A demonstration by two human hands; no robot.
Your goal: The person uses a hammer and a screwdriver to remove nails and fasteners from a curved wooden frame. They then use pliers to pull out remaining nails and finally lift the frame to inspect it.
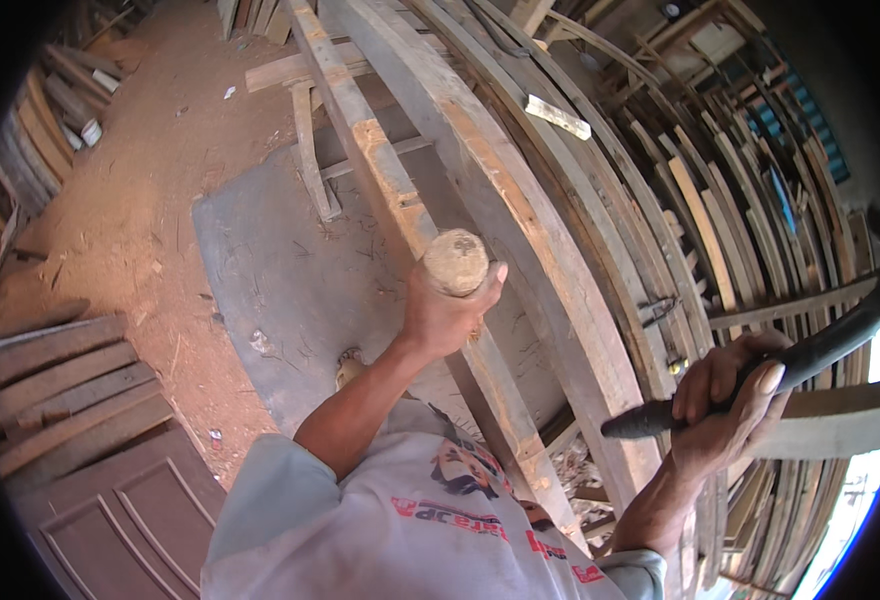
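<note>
My left hand (445, 315) is wrapped round a thick wooden handle (456, 262), its round, worn end facing up. What is at the handle's lower end is hidden; it stands over a narrow wooden beam (385, 170) with paler cut patches and a small notch on top. Off to the right, my right hand (722, 405) grips a long black tool handle (830, 338), raised above the timbers. The tapered butt of this handle points left, toward the beams. Its far end runs into the dark right rim, where a head is hard to make out.
Beside the narrow beam lies a wider beam (530, 210), with more planks on its right. A pale wood offcut (558, 117) rests there. Low wooden trestle legs (310, 150) stand on a grey sheet (250, 270). Stacked boards (70, 385) and a panelled door (125, 510) lie left.
</note>
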